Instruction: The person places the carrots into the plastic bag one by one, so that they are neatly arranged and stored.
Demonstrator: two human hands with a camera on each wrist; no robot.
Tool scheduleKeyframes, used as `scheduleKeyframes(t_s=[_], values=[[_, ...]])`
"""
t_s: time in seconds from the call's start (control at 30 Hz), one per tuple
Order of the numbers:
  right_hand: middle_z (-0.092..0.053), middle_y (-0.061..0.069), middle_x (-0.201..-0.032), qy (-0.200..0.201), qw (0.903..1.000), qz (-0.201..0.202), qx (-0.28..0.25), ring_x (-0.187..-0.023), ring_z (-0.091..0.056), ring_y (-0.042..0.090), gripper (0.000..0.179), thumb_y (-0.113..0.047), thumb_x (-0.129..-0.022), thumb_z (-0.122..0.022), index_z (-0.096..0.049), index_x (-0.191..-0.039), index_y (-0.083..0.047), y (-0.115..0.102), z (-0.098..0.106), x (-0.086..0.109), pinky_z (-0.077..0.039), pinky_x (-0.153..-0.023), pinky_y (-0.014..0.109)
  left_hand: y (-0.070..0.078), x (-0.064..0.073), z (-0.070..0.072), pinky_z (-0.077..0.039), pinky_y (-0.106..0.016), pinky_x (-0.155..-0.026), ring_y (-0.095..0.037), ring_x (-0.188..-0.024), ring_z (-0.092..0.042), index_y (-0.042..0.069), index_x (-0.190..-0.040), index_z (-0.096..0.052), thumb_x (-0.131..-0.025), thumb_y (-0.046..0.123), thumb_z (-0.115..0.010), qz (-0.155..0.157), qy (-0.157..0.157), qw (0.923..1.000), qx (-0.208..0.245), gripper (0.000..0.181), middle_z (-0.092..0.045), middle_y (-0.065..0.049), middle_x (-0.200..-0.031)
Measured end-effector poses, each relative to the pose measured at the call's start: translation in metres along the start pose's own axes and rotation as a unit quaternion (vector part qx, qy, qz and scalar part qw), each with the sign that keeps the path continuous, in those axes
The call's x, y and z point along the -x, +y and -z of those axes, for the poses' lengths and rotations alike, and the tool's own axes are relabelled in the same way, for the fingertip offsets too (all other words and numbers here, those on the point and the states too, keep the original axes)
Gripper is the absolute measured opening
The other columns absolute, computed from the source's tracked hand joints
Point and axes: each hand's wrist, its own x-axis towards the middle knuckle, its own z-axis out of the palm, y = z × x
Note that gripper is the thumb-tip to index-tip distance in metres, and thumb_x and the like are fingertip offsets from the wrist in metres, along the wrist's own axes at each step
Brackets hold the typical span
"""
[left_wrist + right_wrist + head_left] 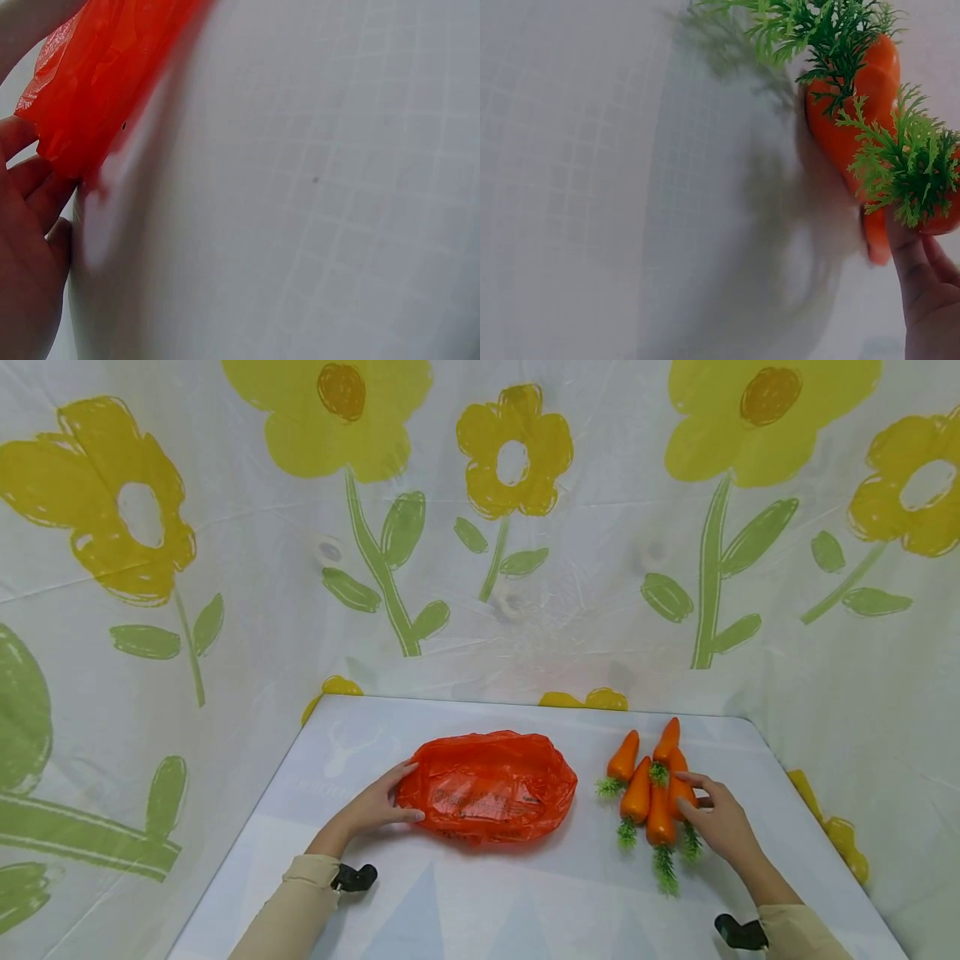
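A red plastic bag sits on the white table with its wide mouth facing up, and dark printing shows inside. My left hand holds the bag's left end, fingers at the far side and thumb at the near side. In the left wrist view, its fingertips are at the bag's crinkled edge. To the right lies a pile of several orange toy carrots with green leafy tops. My right hand grips the rightmost carrot, whose leaves show in the right wrist view.
A white table with pale blue triangles and a faint deer print lies under everything. Behind and beside it hangs a white curtain with yellow flowers. Dark wrist devices sit at both beige sleeves.
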Motion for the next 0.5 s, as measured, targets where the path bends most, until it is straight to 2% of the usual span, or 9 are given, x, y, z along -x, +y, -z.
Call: scheduleKeyframes(t_s=[0.23, 0.5], values=[[-0.042, 0.03, -0.144, 0.013, 0.9994, 0.031, -0.003, -0.113, -0.052, 0.045, 0.053, -0.031, -0.104, -0.057, -0.047, -0.148, -0.003, 0.0, -0.0039, 0.0003, -0.057, -0.086, 0.051, 0.0008, -0.0003, 0.0003, -0.027, -0.062, -0.117, -0.041, -0.152, -0.022, 0.012, -0.16, -0.032, -0.08, 0.045, -0.085, -0.003, -0.004, 1.0, 0.004, 0.101, -0.023, -0.012, -0.168], [-0.041, 0.029, -0.146, 0.015, 0.9987, 0.048, -0.006, -0.114, -0.052, 0.044, 0.053, -0.032, -0.103, -0.059, -0.049, -0.147, -0.005, -0.0051, -0.0073, 0.0012, -0.056, -0.086, 0.052, 0.002, -0.0005, 0.0002, -0.027, -0.06, -0.118, -0.041, -0.152, -0.023, 0.011, -0.16, -0.032, -0.08, 0.044, -0.085, -0.01, -0.002, 0.9999, 0.008, 0.102, -0.023, -0.012, -0.168]])
